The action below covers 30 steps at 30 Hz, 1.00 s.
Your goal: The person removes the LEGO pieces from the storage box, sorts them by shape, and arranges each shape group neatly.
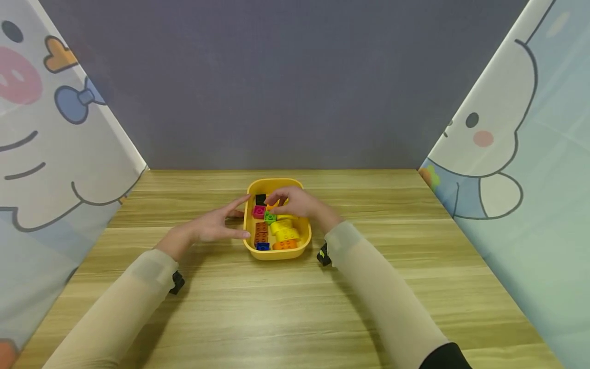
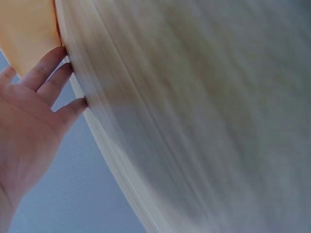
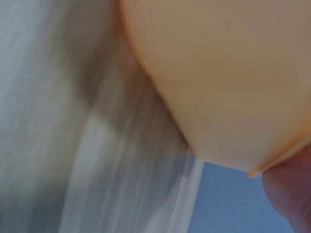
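A yellow tray (image 1: pixel 276 183) sits mid-table on the wood, filled with toy bricks: black (image 1: pixel 260 199), pink (image 1: pixel 258 211), green (image 1: pixel 269 217), yellow (image 1: pixel 287 233), brown (image 1: pixel 261 233), blue (image 1: pixel 262 246) and orange (image 1: pixel 285 244). My left hand (image 1: pixel 230 221) lies open with straight, spread fingers touching the tray's left wall; the left wrist view shows the fingers (image 2: pixel 48 73) against the tray (image 2: pixel 29 34). My right hand (image 1: pixel 280 201) reaches in from the right, its curled fingers pinching a small orange brick (image 1: pixel 269 207) near the black and pink ones. The tray's outer wall (image 3: pixel 223 73) fills the blurred right wrist view.
The wooden table (image 1: pixel 295 307) spreads wide around the tray. A grey wall (image 1: pixel 286 92) closes the back, and cartoon-printed curtains hang at the left (image 1: pixel 50 154) and right (image 1: pixel 521 154) edges.
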{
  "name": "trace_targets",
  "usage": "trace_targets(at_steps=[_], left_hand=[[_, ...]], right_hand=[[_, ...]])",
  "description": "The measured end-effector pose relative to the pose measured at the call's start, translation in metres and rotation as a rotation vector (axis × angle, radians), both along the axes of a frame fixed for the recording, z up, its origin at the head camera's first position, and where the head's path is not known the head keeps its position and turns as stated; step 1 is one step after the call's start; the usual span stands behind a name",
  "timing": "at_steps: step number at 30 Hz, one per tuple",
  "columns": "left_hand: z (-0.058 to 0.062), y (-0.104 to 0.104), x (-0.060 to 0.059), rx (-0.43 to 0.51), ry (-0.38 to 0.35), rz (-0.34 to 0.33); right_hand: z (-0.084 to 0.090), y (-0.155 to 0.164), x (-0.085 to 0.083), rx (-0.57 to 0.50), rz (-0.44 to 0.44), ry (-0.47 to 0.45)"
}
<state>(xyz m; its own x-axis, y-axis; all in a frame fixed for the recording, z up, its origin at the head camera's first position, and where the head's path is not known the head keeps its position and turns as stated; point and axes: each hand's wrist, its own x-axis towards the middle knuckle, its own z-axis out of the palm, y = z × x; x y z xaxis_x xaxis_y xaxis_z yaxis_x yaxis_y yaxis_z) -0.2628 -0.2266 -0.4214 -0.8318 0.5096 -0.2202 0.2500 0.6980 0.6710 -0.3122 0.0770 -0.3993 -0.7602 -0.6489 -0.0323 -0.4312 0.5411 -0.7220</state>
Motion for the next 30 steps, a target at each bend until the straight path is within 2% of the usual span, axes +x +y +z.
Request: trace_targets(at_steps=[5,9,13,22,30], left_hand=[[0.0006,-0.0012,0.0002,0.006,-0.008,-0.002],[0.0010,-0.0026,0.0006,0.013,-0.014,0.000],[0.0006,-0.0022,0.0001,0.016,-0.018,0.000],[-0.0007,-0.0018,0.0007,0.024,-0.028,0.005],[-0.0024,-0.0008,-0.0001,0.018,-0.024,0.000]], right_hand=[[-0.0046,-0.0054,0.0016,0.131,-0.015,0.087],[-0.0055,-0.0075,0.0036,0.199,-0.038,0.103],[-0.0059,-0.0077,0.0047,0.232,-0.041,0.111],[-0.0076,-0.0086,0.0037,0.347,-0.004,0.194],[-0.0073,-0.0098,0.0061,0.399,-0.011,0.203]])
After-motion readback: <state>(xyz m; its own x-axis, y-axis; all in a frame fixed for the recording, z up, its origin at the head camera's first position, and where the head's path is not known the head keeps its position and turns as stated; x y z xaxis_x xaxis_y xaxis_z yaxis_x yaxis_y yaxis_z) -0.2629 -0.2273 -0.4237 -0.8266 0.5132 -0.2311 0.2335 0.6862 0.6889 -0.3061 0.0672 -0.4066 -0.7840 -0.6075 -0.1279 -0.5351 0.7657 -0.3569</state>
